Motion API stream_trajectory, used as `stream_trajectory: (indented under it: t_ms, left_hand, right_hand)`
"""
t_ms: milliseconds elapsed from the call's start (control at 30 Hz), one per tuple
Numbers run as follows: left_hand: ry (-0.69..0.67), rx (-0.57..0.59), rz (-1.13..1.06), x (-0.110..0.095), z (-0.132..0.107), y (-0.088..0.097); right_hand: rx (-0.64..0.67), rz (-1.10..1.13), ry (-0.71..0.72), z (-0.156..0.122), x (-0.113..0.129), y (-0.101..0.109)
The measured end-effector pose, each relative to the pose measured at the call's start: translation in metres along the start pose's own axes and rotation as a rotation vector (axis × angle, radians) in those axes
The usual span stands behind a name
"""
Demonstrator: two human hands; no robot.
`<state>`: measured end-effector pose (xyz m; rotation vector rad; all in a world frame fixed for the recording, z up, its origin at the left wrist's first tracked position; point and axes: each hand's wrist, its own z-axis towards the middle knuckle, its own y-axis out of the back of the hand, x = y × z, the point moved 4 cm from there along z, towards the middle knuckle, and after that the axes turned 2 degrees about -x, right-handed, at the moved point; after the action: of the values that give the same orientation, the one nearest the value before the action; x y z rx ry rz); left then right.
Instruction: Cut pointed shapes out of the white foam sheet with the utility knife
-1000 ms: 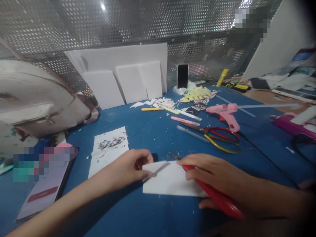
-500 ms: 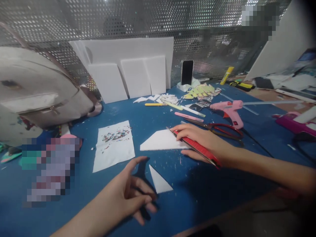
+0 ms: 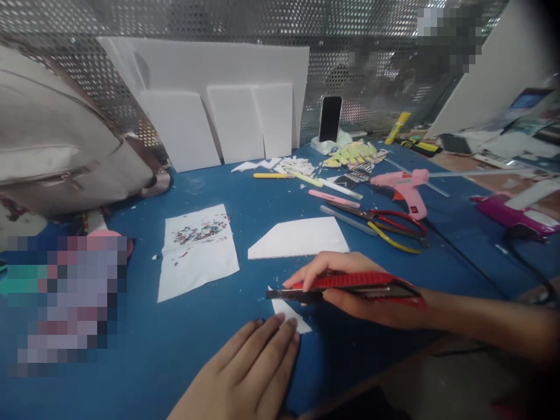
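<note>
My right hand (image 3: 350, 286) is closed round a red utility knife (image 3: 350, 287) whose tip points left, just above a small white triangular offcut (image 3: 292, 313). My left hand (image 3: 254, 367) lies flat on the blue table with its fingers together and stretched out, its fingertips touching the offcut's near edge. A larger white foam piece (image 3: 301, 237) with one corner cut off lies on the table just beyond my right hand.
A sheet of paper with coloured scraps (image 3: 196, 251) lies to the left. Scissors (image 3: 385, 224), a pink glue gun (image 3: 405, 186), pens and white scraps (image 3: 293, 166) sit further back. White boards (image 3: 219, 111) and a phone (image 3: 329, 118) lean on the mesh wall. A bag (image 3: 56, 151) is at far left.
My right hand has drawn the knife back from the large foam piece toward me, over the small offcut. My left hand has flattened and its fingertips have reached the offcut.
</note>
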<state>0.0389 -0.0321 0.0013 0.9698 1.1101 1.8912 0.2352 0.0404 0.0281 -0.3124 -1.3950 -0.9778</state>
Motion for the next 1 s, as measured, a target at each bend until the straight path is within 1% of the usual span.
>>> stream_trajectory:
  t_ms: [133, 267, 367, 467, 533, 733, 867, 1000]
  left_hand:
    - [-0.041, 0.002, 0.025, 0.000, -0.004, -0.003]
    - [-0.036, 0.024, 0.013, 0.001, -0.007, -0.007]
    - [-0.030, 0.017, 0.006, 0.001, -0.007, -0.009]
    - [-0.034, 0.013, -0.005, 0.000, -0.007, -0.008]
    - [-0.035, 0.018, -0.009, 0.000, -0.007, -0.008]
    - [-0.018, -0.001, -0.009, -0.001, -0.007, -0.007]
    - [-0.025, 0.009, -0.015, -0.002, -0.007, -0.007]
    - [-0.025, 0.017, -0.019, -0.002, -0.008, -0.007]
  right_hand:
    - [-0.022, -0.155, 0.063, -0.007, -0.001, -0.007]
    - [-0.079, -0.336, 0.174, -0.015, 0.007, -0.017]
    - [-0.076, -0.412, 0.247, -0.020, 0.012, -0.021]
    - [-0.036, -0.455, 0.205, -0.025, 0.010, -0.023]
    - [-0.042, -0.467, 0.171, -0.028, 0.009, -0.024]
    - [-0.121, -0.494, 0.183, -0.033, 0.013, -0.025]
    - [-0.100, -0.518, 0.203, -0.038, 0.014, -0.024]
    - [-0.116, -0.542, 0.202, -0.046, 0.013, -0.025]
